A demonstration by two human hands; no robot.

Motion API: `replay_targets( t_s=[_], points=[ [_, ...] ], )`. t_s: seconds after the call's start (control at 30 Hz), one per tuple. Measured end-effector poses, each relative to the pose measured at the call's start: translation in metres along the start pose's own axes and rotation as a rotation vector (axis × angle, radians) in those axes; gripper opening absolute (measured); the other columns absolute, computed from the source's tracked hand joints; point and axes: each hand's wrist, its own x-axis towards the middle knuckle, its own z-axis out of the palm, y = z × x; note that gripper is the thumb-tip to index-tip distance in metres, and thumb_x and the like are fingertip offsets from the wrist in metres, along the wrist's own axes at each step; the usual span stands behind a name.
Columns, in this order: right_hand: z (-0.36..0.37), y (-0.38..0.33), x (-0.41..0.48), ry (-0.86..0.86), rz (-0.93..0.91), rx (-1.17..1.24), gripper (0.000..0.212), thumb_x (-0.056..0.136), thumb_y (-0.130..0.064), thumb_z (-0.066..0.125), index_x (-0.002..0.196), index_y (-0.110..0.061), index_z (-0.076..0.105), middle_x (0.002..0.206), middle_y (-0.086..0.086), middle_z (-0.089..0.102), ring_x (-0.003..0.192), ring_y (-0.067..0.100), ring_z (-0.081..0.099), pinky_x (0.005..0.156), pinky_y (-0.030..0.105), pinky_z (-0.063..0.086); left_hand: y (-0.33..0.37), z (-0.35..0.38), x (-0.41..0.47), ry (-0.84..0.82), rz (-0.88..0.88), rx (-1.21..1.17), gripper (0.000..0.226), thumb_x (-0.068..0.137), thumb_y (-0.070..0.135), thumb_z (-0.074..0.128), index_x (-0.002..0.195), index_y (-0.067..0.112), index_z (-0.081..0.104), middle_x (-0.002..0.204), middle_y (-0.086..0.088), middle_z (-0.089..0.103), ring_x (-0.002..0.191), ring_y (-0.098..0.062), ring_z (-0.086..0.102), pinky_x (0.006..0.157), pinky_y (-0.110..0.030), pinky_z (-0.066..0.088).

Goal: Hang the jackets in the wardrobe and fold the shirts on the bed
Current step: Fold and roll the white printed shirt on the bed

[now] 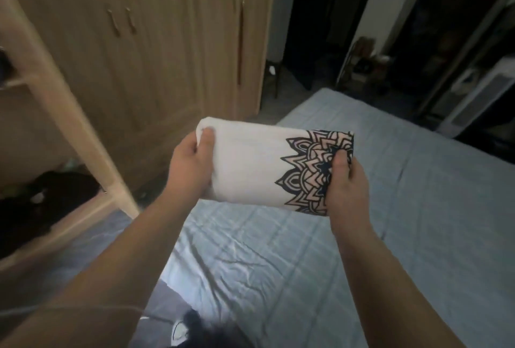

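Down at the bottom edge, a dark clump sits on the bed, cut off by the frame and too blurry to call, maybe another piece of clothing. Two bare forearms reach up from there over the one bed with its pale blue checked sheet, pretty wrinkled.

One shirt, white and folded into a neat rectangle, is held up in the air above the bed, not touching it. Left hand grips the plain white end, thumb on top and fingers curled underneath out of sight. Right hand pinches the other end, thumb pressed right on the black mandala-style print. No readable text or brand on it, just the pattern.

Off to the left, an open wardrobe door shows a shelf with a dark heap that's hard to make out. Behind it stands the wardrobe, light wood, with two small handles side by side and one long one further right. The far right of the room is mostly dark.
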Motion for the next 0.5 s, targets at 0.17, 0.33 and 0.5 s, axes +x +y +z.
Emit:
replay_targets(
  t_s=[0.17, 0.33, 0.5],
  points=[
    [0.082, -0.083, -0.034, -0.173, -0.147, 0.075, 0.022, 0.103, -0.043, 0.041, 0.102, -0.029, 0.059, 0.093, -0.019, 0.062, 0.088, -0.002, 0.059, 0.079, 0.021, 0.045, 0.023, -0.122, 0.007, 0.256, 0.032, 0.031, 0.038, 0.101, 0.045, 0.043, 0.085, 0.017, 0.063, 0.077, 0.006, 0.062, 0.063, -0.004, 0.050, 0.059, -0.016, 0.040],
    [0.174, -0.151, -0.093, -0.375, -0.232, 0.129, 0.027, 0.103, -0.045, 0.039, 0.112, -0.033, 0.060, 0.096, -0.027, 0.059, 0.096, 0.008, 0.060, 0.084, 0.027, 0.043, 0.022, -0.251, 0.000, 0.482, 0.021, 0.009, 0.038, 0.101, 0.045, 0.043, 0.090, 0.016, 0.065, 0.083, 0.005, 0.066, 0.076, -0.011, 0.058, 0.070, -0.031, 0.045],
    [0.293, -0.200, -0.171, -0.555, -0.323, 0.209, 0.037, 0.095, -0.058, 0.038, 0.108, -0.034, 0.063, 0.101, -0.013, 0.067, 0.100, 0.017, 0.063, 0.092, 0.039, 0.050, 0.005, -0.387, -0.006, 0.682, 0.011, 0.016, 0.031, 0.102, 0.040, 0.044, 0.081, 0.027, 0.063, 0.079, 0.010, 0.065, 0.070, -0.003, 0.057, 0.065, -0.028, 0.045]
  ],
)
